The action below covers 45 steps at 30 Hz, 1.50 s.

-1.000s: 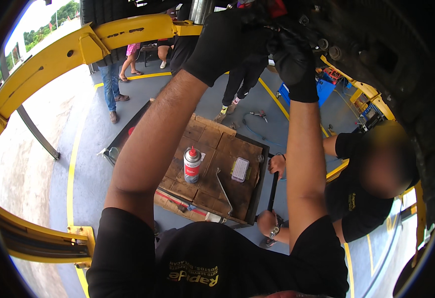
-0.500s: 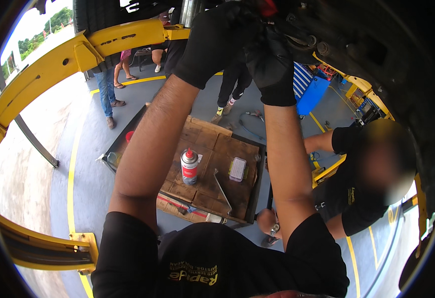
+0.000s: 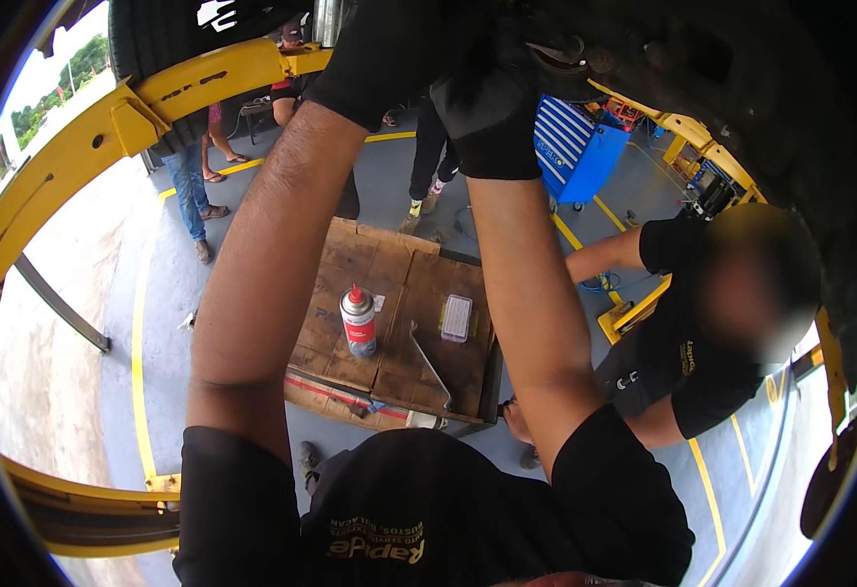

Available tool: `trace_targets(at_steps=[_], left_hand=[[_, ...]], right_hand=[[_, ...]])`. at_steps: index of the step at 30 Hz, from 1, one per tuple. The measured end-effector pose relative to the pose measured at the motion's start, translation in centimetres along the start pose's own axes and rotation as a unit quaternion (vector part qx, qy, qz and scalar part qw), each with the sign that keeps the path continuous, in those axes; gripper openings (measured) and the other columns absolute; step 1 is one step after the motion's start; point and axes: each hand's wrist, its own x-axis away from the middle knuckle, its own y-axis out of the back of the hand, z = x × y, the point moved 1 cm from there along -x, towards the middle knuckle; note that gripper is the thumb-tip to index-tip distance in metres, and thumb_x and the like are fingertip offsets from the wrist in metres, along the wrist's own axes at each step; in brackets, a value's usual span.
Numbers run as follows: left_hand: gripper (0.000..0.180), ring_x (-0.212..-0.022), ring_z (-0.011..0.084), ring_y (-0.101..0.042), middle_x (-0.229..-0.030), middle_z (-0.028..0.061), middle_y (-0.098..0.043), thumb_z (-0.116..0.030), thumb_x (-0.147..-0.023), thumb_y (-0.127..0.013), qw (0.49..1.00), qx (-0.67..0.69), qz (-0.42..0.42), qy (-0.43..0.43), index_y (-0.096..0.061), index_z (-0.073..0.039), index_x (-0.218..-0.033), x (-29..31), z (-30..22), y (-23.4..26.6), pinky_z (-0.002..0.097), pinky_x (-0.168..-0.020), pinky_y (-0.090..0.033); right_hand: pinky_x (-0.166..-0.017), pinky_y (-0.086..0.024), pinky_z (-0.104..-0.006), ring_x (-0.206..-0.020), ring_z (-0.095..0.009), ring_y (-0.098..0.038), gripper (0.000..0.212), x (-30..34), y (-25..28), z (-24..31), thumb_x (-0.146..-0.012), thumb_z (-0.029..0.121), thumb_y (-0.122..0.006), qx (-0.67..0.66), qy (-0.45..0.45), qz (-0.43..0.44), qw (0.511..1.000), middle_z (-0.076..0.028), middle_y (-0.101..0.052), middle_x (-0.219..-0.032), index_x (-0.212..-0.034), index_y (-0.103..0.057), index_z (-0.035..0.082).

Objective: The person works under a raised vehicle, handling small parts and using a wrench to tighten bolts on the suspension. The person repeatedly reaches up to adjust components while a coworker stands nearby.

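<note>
Both my arms reach up to the dark underside of a raised vehicle (image 3: 683, 59). My left hand (image 3: 384, 64), in a black glove, is at the top edge, its fingers lost in the dark. Beside it on the right, my right hand (image 3: 492, 122) wears a black glove too. Its fingers look curled in, but what they hold is hidden. Below my arms stands a cardboard-topped cart (image 3: 345, 259). On it are a red-and-grey spray can (image 3: 358, 323) with a red cap, a long bent metal bar (image 3: 429, 365) and a small clear-lidded box (image 3: 456, 319).
A yellow lift arm (image 3: 66, 196) curves along the left, next to a tire (image 3: 159, 44). Close on my right a co-worker (image 3: 663, 342) in black reaches toward the cart. A blue tool cabinet (image 3: 580, 161) stands farther back. Several people stand or sit at the far left.
Both my hands have shifted left and upward in the picture, and the cart and lift arm have also shifted left. The red piece seen by my hands earlier no longer shows.
</note>
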Motion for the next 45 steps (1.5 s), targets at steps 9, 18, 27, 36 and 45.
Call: trace_targets(at_steps=[9,18,27,36,45], left_hand=[[0.019,-0.084,0.0433,-0.068,-0.089,0.0232,-0.07,-0.013,-0.082,-0.073,0.989,-0.123,0.046,-0.073,-0.071,-0.002,-0.098,-0.6,0.1,-0.6,0.0486,-0.07,-0.054],[0.027,-0.086,0.0419,-0.069,-0.095,0.022,-0.071,-0.013,-0.079,-0.075,0.99,-0.087,0.066,-0.09,-0.073,-0.003,-0.104,-0.8,-0.5,0.3,0.0456,-0.073,-0.056],[0.028,-0.081,0.0409,-0.071,-0.088,0.0216,-0.072,-0.017,-0.077,-0.076,0.984,-0.082,0.121,-0.099,-0.074,-0.001,-0.101,-2.4,-0.6,0.4,0.0444,-0.072,-0.057],[0.028,-0.079,0.0302,-0.073,-0.09,0.0208,-0.074,-0.017,-0.081,-0.077,0.967,-0.089,0.176,-0.162,-0.075,0.0,-0.102,-3.4,-1.3,1.1,0.0379,-0.072,-0.057],[0.027,-0.089,0.0171,-0.07,-0.097,0.0144,-0.074,-0.015,-0.086,-0.077,0.992,-0.032,0.107,-0.056,-0.073,0.001,-0.107,-2.2,-1.2,-0.1,0.0337,-0.077,-0.056]], right_hand=[[-0.104,-0.056,-0.0418,-0.119,-0.027,-0.068,0.029,-0.5,1.2,0.4,-0.101,0.014,-0.06,-0.02,-0.017,0.007,1.0,-0.013,-0.071,-0.13,-0.128,-0.066,0.004],[-0.104,-0.055,-0.038,-0.117,-0.023,-0.067,0.026,-0.7,2.4,0.2,-0.098,0.01,-0.065,0.077,0.088,0.011,0.993,-0.01,-0.071,-0.128,-0.123,-0.068,0.008],[-0.111,-0.047,-0.0362,-0.128,-0.022,-0.057,0.037,-3.1,2.9,1.4,-0.111,0.016,-0.044,0.25,0.095,0.136,0.954,-0.011,-0.059,-0.142,-0.146,-0.05,0.003],[-0.119,-0.035,-0.0458,-0.136,-0.035,-0.049,0.044,-5.7,7.0,0.0,-0.106,0.014,-0.051,0.684,0.363,0.105,0.624,-0.024,-0.051,-0.146,-0.146,-0.046,-0.002],[-0.118,-0.033,-0.0546,-0.134,-0.047,-0.047,0.046,-7.7,8.9,-2.2,-0.095,0.017,-0.06,0.779,0.473,-0.045,0.409,-0.033,-0.053,-0.138,-0.136,-0.055,-0.004]])
